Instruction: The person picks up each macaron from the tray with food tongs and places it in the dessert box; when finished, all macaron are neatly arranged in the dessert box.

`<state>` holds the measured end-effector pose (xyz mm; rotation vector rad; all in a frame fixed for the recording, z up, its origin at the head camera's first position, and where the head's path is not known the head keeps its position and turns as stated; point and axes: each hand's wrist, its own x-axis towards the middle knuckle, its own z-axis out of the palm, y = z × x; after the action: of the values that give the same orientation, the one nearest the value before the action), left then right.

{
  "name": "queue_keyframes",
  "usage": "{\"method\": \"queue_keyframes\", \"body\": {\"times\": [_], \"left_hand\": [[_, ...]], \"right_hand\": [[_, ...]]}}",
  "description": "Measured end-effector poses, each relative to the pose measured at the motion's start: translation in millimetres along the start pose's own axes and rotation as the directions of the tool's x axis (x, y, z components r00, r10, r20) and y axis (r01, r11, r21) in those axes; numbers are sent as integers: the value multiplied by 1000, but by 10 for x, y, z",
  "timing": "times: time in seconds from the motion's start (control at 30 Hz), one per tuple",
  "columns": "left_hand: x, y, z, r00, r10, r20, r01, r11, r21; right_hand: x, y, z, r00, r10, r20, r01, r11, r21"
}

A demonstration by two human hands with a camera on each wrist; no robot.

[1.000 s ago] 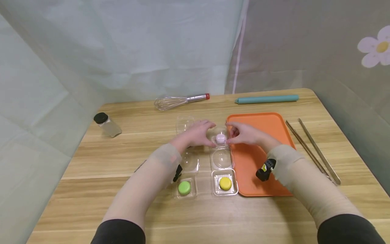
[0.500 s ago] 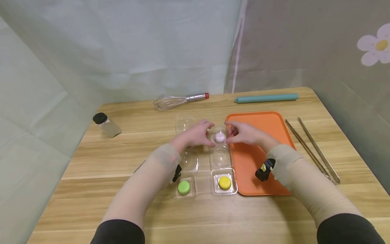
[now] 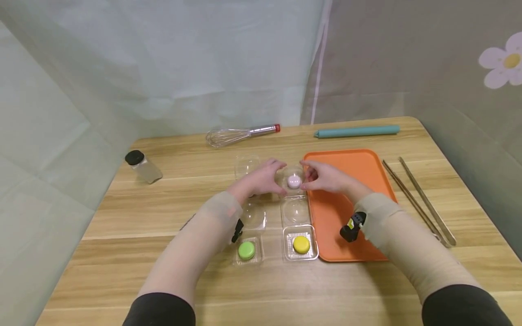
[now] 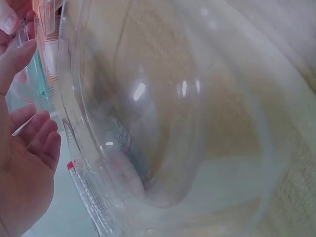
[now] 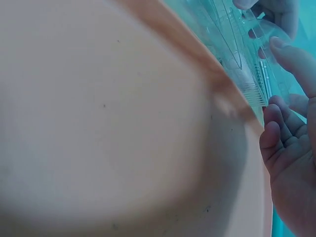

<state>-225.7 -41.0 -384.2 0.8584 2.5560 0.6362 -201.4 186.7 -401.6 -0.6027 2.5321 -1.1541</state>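
In the head view, a lilac macaron [image 3: 294, 182] sits in a small clear plastic box [image 3: 290, 192] at the middle of the table. The left hand [image 3: 267, 177] holds this box at its left side, thumb and fingers spread along the edge. From the other side the right hand [image 3: 324, 178] holds its right edge, over the orange tray's rim. Both thumbs also show by the clear plastic in the wrist views. Nearer lie two boxes with lids folded back, one with a yellow macaron [image 3: 301, 245], one with a green macaron [image 3: 246, 251].
The orange tray [image 3: 346, 244] lies right of the boxes, with metal tongs [image 3: 426, 199] beyond it. A whisk [image 3: 242, 135] and a teal rod [image 3: 358, 131] lie at the back. A black-capped jar [image 3: 146, 168] lies far left. Another clear lid [image 3: 246, 166] shows behind the left hand.
Both hands stay around the box with the lilac macaron. The macaron and the hands have shifted very slightly away from the person and left.
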Motion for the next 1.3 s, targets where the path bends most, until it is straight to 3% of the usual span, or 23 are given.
{"method": "queue_keyframes", "body": {"times": [0.43,1.3], "left_hand": [[-4,1,10,1000,-12,26,8,990,140],[-1,-7,-14,997,-25,70,12,984,177]], "right_hand": [[-2,13,29,999,32,35,-30,998,-58],[20,33,62,999,3,46,3,992,-128]]}}
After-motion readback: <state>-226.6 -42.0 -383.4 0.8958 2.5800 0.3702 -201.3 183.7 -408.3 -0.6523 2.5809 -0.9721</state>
